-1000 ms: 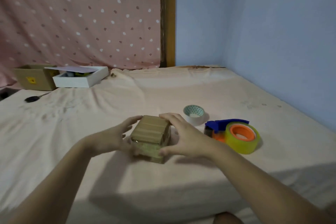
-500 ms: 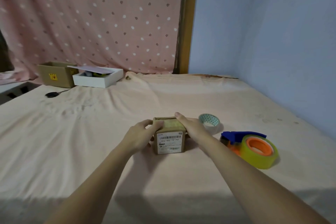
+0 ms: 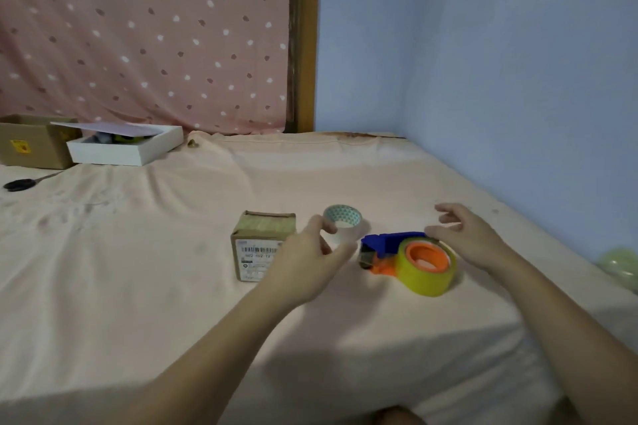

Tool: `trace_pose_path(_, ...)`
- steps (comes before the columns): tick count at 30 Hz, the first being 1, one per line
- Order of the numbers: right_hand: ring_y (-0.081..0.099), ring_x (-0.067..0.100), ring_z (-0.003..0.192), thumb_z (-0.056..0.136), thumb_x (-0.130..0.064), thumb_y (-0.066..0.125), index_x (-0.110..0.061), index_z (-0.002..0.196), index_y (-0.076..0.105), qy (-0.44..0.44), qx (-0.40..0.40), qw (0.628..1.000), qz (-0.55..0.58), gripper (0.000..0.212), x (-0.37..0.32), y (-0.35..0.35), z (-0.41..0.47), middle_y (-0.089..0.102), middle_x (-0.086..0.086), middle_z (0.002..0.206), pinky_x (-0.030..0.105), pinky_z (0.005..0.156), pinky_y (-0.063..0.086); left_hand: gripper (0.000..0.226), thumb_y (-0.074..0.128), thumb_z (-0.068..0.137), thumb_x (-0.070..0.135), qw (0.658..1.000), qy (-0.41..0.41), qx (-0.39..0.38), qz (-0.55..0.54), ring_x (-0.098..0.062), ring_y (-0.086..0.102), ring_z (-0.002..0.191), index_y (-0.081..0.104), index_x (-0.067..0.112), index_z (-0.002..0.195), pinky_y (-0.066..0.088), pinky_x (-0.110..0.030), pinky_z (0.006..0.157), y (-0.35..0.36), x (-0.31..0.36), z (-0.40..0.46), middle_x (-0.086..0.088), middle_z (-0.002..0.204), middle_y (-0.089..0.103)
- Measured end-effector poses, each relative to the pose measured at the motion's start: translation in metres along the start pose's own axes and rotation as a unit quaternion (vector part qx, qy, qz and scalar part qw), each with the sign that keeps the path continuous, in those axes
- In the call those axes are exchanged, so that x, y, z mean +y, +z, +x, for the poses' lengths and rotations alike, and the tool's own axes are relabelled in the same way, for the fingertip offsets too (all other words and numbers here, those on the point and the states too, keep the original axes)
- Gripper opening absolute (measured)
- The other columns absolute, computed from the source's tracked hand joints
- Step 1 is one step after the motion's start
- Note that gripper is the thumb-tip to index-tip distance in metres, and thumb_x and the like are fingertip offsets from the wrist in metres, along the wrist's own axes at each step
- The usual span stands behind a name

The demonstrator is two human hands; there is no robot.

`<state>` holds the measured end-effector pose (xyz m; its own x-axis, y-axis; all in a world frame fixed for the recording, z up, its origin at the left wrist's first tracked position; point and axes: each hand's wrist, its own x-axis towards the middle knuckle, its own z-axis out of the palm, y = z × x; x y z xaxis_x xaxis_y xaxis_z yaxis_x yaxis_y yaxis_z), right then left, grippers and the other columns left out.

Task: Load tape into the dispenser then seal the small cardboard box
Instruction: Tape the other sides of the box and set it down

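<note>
1. You are looking down on a bed (image 3: 172, 286) covered in a pale peach sheet, set into a corner with a blue wall on the right and a dotted pink curtain (image 3: 145, 34) behind.
2. The small cardboard box (image 3: 259, 245) stands upright on the sheet, its label side facing you, just left of centre.
3. The tape dispenser (image 3: 407, 260), blue and orange with a yellow roll already on its hub, lies on its side to the right of the box. Its long axis runs left to right, with the cutter end pointing toward the box.
4. A second roll of tape (image 3: 343, 222) sits between box and dispenser, a little farther from you.
5. Your left hand (image 3: 307, 266) hovers spread in front of the box's right edge, holding nothing; it overlaps the second roll, and I cannot tell if it touches it.
6. Your right hand (image 3: 466, 238) is spread and empty, with its thumb at the dispenser's blue top.
7. The right hand is the nearer one to the dispenser, so it looks best placed to lift it.
</note>
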<state>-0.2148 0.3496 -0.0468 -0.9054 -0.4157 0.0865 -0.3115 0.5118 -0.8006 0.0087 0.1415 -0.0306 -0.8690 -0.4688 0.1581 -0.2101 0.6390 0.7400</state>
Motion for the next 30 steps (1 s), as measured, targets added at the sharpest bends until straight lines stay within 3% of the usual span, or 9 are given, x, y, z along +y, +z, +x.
trace_pose_path(2,0.06,0.019,0.111,0.058,-0.044,0.079,-0.03,0.137,0.05,0.04,-0.079,0.996,0.025,0.086,0.015,0.006,-0.006,0.054,0.002,0.127,0.03,0.084,0.047,0.056,0.063,0.093,0.051,0.991,0.012,-0.034,0.129,-0.023,0.07,0.093,0.043,0.029,0.14,0.049,-0.035,0.073,0.028,-0.005,0.008,0.002,0.095,0.073)
trace_pose_path(4,0.061,0.019,0.109,0.056,-0.035,0.078,-0.027,0.141,0.047,0.049,-0.098,0.993,0.039,0.09,0.024,0.013,-0.005,0.052,0.004,0.128,0.03,0.085,0.048,0.058,0.06,0.096,0.037,0.979,0.003,-0.057,0.198,-0.03,0.069,0.105,0.037,0.025,0.148,0.051,-0.036,0.077,0.047,-0.011,0.02,-0.007,0.11,0.073)
trace_pose_path(8,0.069,0.021,0.092,0.061,-0.03,0.082,-0.026,0.11,0.066,-0.003,-0.062,0.998,-0.022,0.052,0.037,0.019,0.006,0.071,-0.002,0.1,0.041,0.083,0.055,0.033,0.053,0.097,0.024,0.968,-0.021,-0.054,0.244,-0.029,0.07,0.108,0.063,0.024,0.128,0.058,-0.037,0.088,0.06,-0.02,0.038,-0.008,0.12,0.074)
trace_pose_path(11,0.068,0.024,0.078,0.077,-0.025,0.078,-0.025,0.082,0.066,-0.066,-0.028,0.993,-0.096,0.013,0.029,0.014,0.005,0.071,-0.002,0.08,0.033,0.066,0.049,0.023,0.052,0.096,0.025,0.965,-0.01,-0.02,0.261,-0.03,0.07,0.102,0.072,0.02,0.109,0.059,-0.038,0.085,0.058,-0.025,0.04,-0.007,0.111,0.075)
trace_pose_path(15,0.074,0.012,0.074,0.094,-0.02,0.066,-0.027,0.097,0.065,-0.121,-0.002,0.992,-0.024,0.008,0.008,-0.004,-0.011,0.071,-0.002,0.097,0.031,0.069,0.055,0.022,0.066,0.094,0.042,0.958,0.042,0.05,0.278,-0.029,0.071,0.095,0.073,0.022,0.099,0.054,-0.035,0.078,0.032,-0.013,0.027,-0.005,0.098,0.078)
trace_pose_path(20,0.068,0.014,0.074,0.097,-0.016,0.062,-0.029,0.105,0.059,-0.201,0.064,0.972,0.101,0.015,-0.052,-0.015,-0.03,0.068,0.002,0.102,0.019,0.06,0.052,0.016,0.083,0.084,0.039,0.982,0.039,0.166,0.081,-0.008,0.065,0.065,0.076,0.025,0.083,0.048,-0.016,0.06,-0.028,0.014,0.007,0.014,0.072,0.072)
trace_pose_path(25,0.065,0.022,0.088,0.099,-0.015,0.061,-0.029,0.112,0.053,-0.26,0.112,0.949,0.139,0.02,-0.127,0.002,-0.033,0.064,-0.003,0.103,0.031,0.073,0.053,0.031,0.093,0.072,0.024,0.979,0.003,0.124,-0.163,-0.015,0.079,0.078,0.077,0.021,0.098,0.064,-0.029,0.071,-0.092,0.01,0.003,0.005,0.09,0.082)
trace_pose_path(28,0.062,0.017,0.102,0.096,-0.01,0.063,-0.028,0.113,0.056,-0.313,0.097,0.935,0.137,0.026,-0.16,0.016,-0.03,0.063,-0.009,0.109,0.03,0.086,0.052,0.048,0.08,0.074,0.054,0.958,-0.017,0.115,-0.261,-0.018,0.081,0.085,0.076,0.015,0.103,0.062,-0.031,0.072,-0.127,-0.006,0.004,-0.001,0.099,0.083)
trace_pose_path(30,0.059,0.015,0.109,0.094,-0.003,0.065,-0.027,0.113,0.056,-0.353,0.077,0.926,0.109,0.032,-0.176,0.03,-0.028,0.061,-0.007,0.116,0.02,0.089,0.048,0.048,0.074,0.083,0.056,0.936,-0.065,0.129,-0.32,-0.02,0.081,0.084,0.076,0.012,0.103,0.06,-0.029,0.07,-0.14,-0.023,0.013,-0.004,0.099,0.083)
